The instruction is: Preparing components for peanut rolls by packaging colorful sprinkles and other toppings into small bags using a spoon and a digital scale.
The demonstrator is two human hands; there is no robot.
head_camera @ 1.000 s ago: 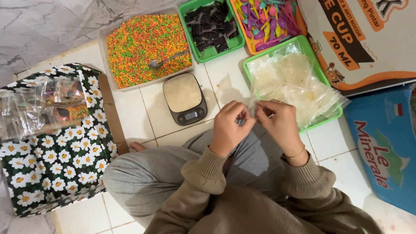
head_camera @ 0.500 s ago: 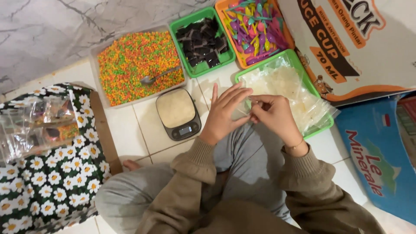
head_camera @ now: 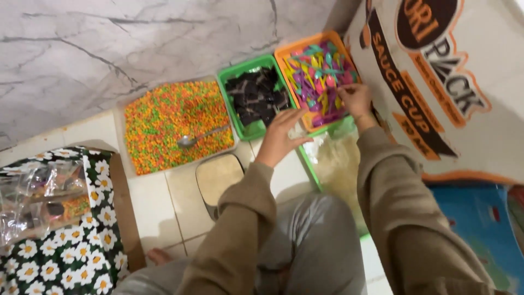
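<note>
**Orange tray: right hand at spoon stock, left hand open alongside**

Orange tray (head_camera: 284,54) holds a heap of small plastic spoons (head_camera: 319,71) in pink, blue, yellow, green; too many and too tangled to count. Right hand (head_camera: 355,98) rests on the heap at the tray's right edge. Its fingers curl down into the spoons; cannot tell whether a spoon is gripped.

Left hand (head_camera: 281,136) hovers w/ fingers spread and open, holding nothing, over the near corner of the green tray (head_camera: 232,74) of dark chocolate pieces (head_camera: 256,95).

Progress, as judged: pick from spoon stock is in hand, no spoon seen lifted clear. Clear bags (head_camera: 338,164) lie in a 2nd green tray (head_camera: 308,164) below the hands, touched by neither.

Count:
- Trays: 4 (1 orange, 2 green, 1 clear w/ sprinkles (head_camera: 169,123)).
- Metal spoon (head_camera: 199,136) in sprinkles: 1.
- Scale (head_camera: 218,177) on tiled floor: 1.
- Cartons at right: 2 (1 white, 1 blue).
- Daisy-print bag (head_camera: 71,257), left: 1.
</note>
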